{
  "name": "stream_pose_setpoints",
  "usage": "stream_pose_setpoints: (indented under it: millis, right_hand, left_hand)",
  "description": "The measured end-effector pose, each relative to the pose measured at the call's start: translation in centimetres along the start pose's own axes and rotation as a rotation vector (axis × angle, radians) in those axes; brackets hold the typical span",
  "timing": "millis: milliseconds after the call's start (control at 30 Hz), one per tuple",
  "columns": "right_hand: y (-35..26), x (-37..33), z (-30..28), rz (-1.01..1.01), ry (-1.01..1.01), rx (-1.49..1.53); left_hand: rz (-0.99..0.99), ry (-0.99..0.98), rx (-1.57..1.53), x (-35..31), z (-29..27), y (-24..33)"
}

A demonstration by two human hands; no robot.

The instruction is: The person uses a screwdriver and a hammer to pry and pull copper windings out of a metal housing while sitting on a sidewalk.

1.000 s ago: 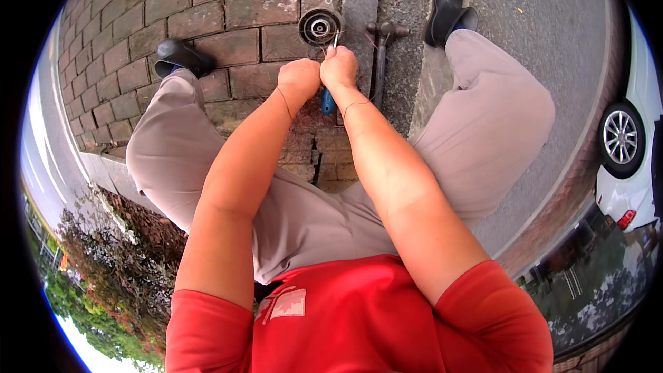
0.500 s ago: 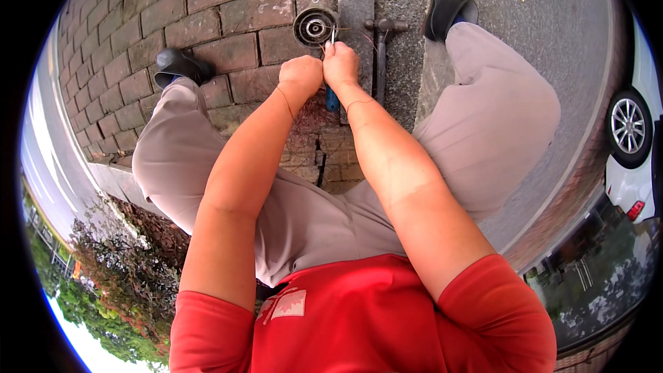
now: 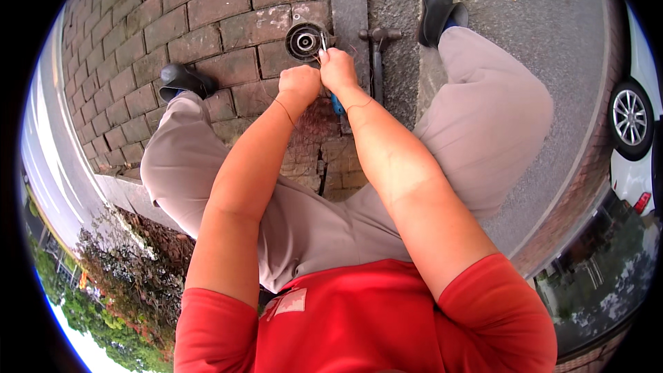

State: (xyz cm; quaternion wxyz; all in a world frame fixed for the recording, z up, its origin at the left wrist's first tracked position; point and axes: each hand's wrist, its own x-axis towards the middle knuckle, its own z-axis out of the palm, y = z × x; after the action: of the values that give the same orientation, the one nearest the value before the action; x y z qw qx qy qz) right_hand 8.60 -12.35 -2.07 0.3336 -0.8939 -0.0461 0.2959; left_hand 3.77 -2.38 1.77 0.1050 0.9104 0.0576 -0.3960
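Observation:
My right hand (image 3: pixel 338 69) is closed around a blue-handled tool (image 3: pixel 337 104). Its narrow silver end sticks up past my fingers, and its kind is hidden by my grip. Close beside it, my left hand (image 3: pixel 300 83) makes a fist, and what it holds, if anything, is hidden. Just beyond both hands a round dark metal part (image 3: pixel 304 42) with concentric rings sits on the bricks. The silver tool end reaches its right edge. Thin copper-coloured strands show between the part and my fingers. A hammer (image 3: pixel 378 55) lies to the right of my right hand.
Brick paving (image 3: pixel 207 41) spreads to the left, with a grey stone kerb (image 3: pixel 349 0) beside asphalt (image 3: pixel 532 21) on the right. My dark shoes stand on either side. A white car (image 3: pixel 632 131) is at the far right, and a leafy bush (image 3: pixel 135 262) is at lower left.
The view has shifted slightly, moving the ground things a little left and down. Both hands stay together at the round part's near edge, the right still gripping the blue-handled tool.

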Motion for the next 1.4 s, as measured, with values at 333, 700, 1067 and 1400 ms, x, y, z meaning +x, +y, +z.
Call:
stream_pose_setpoints:
  millis: [333,700,1067,1400]
  right_hand:
    - [-2.7,-0.6,-1.9,0.204,-0.086,-0.078]
    - [-2.2,-0.3,-1.3,0.155,-0.019,-0.061]
    - [-5.5,2.1,-12.0,0.282,-0.159,-0.080]
    - [-19.1,-1.4,-29.6,-0.349,0.166,-0.067]
  left_hand:
    - [0.050,-0.026,0.052,2.6,0.9,-0.8]
    - [0.158,-0.058,0.117,3.2,1.0,-1.7]
    - [0.264,-0.074,-0.084,-3.5,-4.3,-0.8]
    - [0.500,-0.212,0.120,-17.1,-5.1,1.7]
